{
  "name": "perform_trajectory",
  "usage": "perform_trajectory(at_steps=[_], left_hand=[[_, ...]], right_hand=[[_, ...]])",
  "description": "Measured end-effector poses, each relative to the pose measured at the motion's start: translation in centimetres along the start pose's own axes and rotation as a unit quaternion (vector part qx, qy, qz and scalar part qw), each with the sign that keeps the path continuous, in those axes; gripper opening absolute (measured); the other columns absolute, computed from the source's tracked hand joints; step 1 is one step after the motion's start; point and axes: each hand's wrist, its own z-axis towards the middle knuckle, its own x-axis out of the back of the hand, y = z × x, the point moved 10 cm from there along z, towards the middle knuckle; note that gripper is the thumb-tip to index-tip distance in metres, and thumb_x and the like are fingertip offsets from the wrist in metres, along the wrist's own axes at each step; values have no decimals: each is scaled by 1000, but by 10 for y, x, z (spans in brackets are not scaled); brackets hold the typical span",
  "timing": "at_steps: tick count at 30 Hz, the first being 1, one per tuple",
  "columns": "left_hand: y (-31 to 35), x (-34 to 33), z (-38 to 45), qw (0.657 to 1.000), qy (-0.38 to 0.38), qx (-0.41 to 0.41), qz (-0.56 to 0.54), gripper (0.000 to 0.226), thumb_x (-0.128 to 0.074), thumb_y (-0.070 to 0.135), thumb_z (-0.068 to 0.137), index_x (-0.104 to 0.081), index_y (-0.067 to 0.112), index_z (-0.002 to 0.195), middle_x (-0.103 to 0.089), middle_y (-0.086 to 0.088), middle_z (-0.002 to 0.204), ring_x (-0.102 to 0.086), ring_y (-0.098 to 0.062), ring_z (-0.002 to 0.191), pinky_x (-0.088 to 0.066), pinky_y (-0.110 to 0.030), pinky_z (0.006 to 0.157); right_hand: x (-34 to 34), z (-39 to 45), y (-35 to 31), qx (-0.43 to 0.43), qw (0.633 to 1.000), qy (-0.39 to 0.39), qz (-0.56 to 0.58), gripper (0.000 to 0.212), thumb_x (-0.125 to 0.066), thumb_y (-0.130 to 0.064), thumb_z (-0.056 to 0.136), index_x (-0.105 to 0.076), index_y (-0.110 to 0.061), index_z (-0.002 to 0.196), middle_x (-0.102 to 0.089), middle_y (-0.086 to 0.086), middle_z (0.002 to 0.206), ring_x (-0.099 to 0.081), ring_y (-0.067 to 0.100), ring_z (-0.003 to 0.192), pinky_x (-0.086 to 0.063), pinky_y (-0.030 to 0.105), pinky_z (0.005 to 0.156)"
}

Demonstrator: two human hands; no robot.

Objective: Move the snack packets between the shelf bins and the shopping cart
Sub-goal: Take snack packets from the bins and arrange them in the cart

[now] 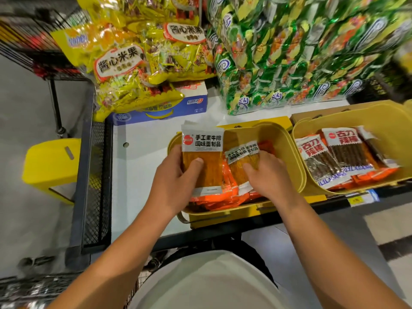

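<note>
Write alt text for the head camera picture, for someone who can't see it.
A person's left hand grips an orange snack packet over a yellow bin on a shelf, while the right hand rests on more packets inside it.

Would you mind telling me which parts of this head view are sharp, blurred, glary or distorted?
Head view: the white-labelled orange snack packet in the left hand reads sharply; the right hand is clear too. The green foil snack bags smear with blur at upper right, the yellow cellophane rice-cracker bags show glare, and the yellow plastic shelf bin bows from wide-angle distortion.
</note>
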Motion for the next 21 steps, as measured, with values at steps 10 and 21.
perform_trajectory(at_steps=[10, 21], left_hand=[[-9, 16, -4, 996, 31, 44, -70, 25, -51, 16, 101, -55, 40, 107, -65, 19, 111, -60, 1, 104, -50, -29, 90], [-6, 15, -2, 999, 25, 18, -43, 30, -53, 12, 99, -52, 39, 112, -65, 22, 109, -60, 10, 98, -48, -17, 81]], right_hand=[[-12, 19, 8, -79, 996, 24, -43, 56, -71, -33, 87, -49, -7, 131, -46, 17, 134, -40, 37, 124, -38, 42, 101], [-13, 19, 13, -87, 993, 7, 75, 56, -64, -19, 86, -42, -18, 138, -64, 10, 116, -60, 38, 106, -49, 50, 95]])
